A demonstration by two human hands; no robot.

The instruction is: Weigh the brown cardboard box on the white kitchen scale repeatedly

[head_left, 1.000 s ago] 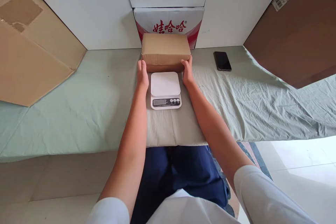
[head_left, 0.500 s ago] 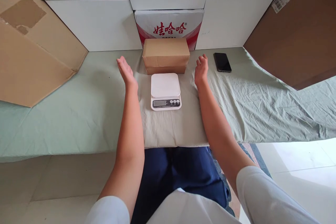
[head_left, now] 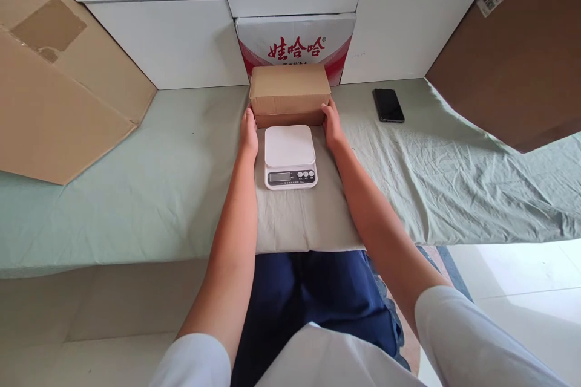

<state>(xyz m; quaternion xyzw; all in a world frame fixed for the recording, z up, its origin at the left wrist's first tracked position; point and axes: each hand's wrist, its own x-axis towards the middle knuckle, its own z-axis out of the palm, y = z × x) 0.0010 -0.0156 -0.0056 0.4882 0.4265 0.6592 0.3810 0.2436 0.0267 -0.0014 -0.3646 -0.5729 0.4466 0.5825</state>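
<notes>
A brown cardboard box (head_left: 290, 97) rests on the cloth-covered table, close behind a white kitchen scale (head_left: 290, 146). My left hand (head_left: 249, 132) presses against the box's left end, its thumb showing and the other fingers mostly hidden behind the side. At the right end, my right hand (head_left: 333, 124) grips the box with the thumb on the front edge. The scale lies between my two wrists with a bare weighing plate; its display looks blank.
Behind the box stands a white and red carton (head_left: 295, 30) with red lettering. A black phone (head_left: 388, 105) lies to the right on the green cloth (head_left: 149, 193). Large cardboard panels flank the table at left (head_left: 68, 97) and right (head_left: 508, 72), with white boards along the back.
Both hands have moved inward from either side of the cardboard box and now hold its two ends. The box and the scale stay where they were on the cloth.
</notes>
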